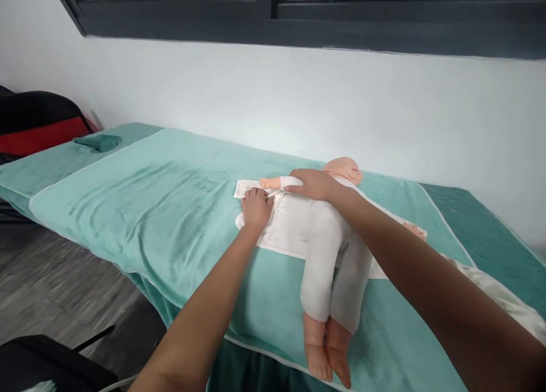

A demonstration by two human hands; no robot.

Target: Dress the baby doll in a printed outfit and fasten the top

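A baby doll [322, 272] in a white suit lies on its back, its bare feet toward me and its head toward the wall. Under it is a white baby garment [290, 245], spread out flat. My left hand [256, 209] is closed at the left edge of this garment, its fingers pinching the white cloth near a thin white strip. Across the doll's upper body reaches my right hand [313, 184], with thumb and fingers around the doll's white-sleeved arm. That arm points left, its small hand [270, 183] showing past my fingers. My right forearm covers part of the doll's torso.
The bed has a light green cover [170, 187] with wrinkles on the left. A pale patterned cloth [499, 289] lies at the right, partly behind my forearm. A black and red chair [42, 127] stands far left; a black object [51, 363] is at lower left. Behind is a white wall [213, 90].
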